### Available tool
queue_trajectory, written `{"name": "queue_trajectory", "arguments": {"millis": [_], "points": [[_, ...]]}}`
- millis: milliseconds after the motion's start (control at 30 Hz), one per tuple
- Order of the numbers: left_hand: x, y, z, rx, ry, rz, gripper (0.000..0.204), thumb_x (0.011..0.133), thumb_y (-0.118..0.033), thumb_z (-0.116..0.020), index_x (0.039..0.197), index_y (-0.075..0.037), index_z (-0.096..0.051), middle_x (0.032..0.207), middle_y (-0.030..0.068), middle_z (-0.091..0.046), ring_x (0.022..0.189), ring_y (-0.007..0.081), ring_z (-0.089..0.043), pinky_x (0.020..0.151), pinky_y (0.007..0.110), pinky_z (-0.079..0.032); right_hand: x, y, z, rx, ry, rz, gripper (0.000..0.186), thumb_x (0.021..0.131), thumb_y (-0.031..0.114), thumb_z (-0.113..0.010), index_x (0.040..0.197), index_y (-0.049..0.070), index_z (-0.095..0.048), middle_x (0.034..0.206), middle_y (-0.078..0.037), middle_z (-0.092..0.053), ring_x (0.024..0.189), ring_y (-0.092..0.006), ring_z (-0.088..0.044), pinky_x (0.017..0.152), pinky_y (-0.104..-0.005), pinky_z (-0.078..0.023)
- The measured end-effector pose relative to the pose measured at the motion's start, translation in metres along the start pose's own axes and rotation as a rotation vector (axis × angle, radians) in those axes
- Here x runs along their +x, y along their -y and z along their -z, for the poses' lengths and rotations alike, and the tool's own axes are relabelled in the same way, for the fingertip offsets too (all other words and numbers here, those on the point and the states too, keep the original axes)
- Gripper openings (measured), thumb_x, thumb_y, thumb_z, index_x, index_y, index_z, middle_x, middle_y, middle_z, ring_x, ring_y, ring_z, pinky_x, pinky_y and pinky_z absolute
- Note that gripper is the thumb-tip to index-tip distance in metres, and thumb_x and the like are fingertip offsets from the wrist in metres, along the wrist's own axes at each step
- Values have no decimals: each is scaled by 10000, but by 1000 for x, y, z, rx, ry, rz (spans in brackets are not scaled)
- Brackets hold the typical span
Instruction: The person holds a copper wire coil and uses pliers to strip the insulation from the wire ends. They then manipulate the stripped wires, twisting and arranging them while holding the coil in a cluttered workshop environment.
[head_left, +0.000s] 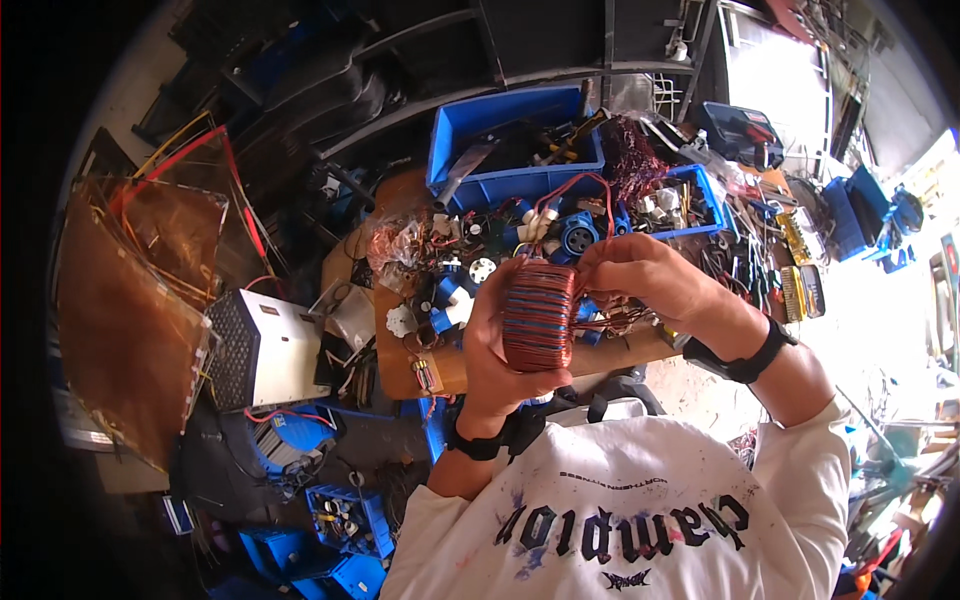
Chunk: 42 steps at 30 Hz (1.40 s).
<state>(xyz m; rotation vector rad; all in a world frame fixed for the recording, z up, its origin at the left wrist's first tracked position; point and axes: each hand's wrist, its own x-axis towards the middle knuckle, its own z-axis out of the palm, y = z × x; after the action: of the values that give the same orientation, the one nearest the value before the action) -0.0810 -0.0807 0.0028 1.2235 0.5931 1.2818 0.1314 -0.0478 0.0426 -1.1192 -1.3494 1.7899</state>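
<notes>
A brown wooden counter [400, 350] sits crowded with electrical scrap. At its far edge stands a large blue plastic bin [505, 120], a smaller blue bin [700, 195] to its right. Loose copper wire tangles [395, 245], blue capacitors [445, 290] and white parts lie scattered nearer.

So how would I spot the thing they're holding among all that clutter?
Find the wooden board in front of the big blue bin. Just above the board, the left hand grips a fat ring-shaped coil, with the right hand at its edge. Unlike the loose copper tangles nearby, it is neatly wound in copper-red and blue bands.
</notes>
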Motion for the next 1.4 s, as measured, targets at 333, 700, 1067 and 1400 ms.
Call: {"name": "queue_trajectory", "arguments": {"millis": [333, 700, 1067, 1400], "points": [[-1, 8, 0, -168, -137, 46, 1122, 571, -389, -914, 1424, 10, -304, 1273, 130, -532, 1086, 221, -599, 900, 338, -534, 4, 15, -13, -430, -45, 130, 290, 892, 244, -623, 970, -26, -694, 786, -51, -669, 724, -109, -608, 685, -251, -485], [3, 18, 9, 240, -128, -208, 1058, 603, -321, -863, 1423, 3, -277, 1321, 140, -475, 1184, 229, -517, 985, 364, -466, 24, 29, -8, -271, -27, 18, 256, 788, 207, -670, 889, -23, -723, 842, -112, -703, 804, -185, -650, 777, -294, -498], [13, 19, 5, 102, -121, -194, 971, 692, -574, -742, 1353, 29, -362, 1270, 144, -504, 1158, 267, -530, 1014, 418, -426, 12, 27, -25, -70, -195, -42, 280, 846, 221, -629, 979, -17, -694, 883, -59, -673, 808, -113, -578, 752, -271, -450], [17, 9, -3, -158, -89, -32, 845, 746, -563, -718, 1307, 11, -453, 1257, 125, -530, 1150, 250, -535, 1011, 419, -434, -16, 38, -17, -1119, -429, 649, 191, 789, 262, -664, 824, 75, -657, 768, -55, -619, 713, -269, -613, 674, -377, -477]]}}
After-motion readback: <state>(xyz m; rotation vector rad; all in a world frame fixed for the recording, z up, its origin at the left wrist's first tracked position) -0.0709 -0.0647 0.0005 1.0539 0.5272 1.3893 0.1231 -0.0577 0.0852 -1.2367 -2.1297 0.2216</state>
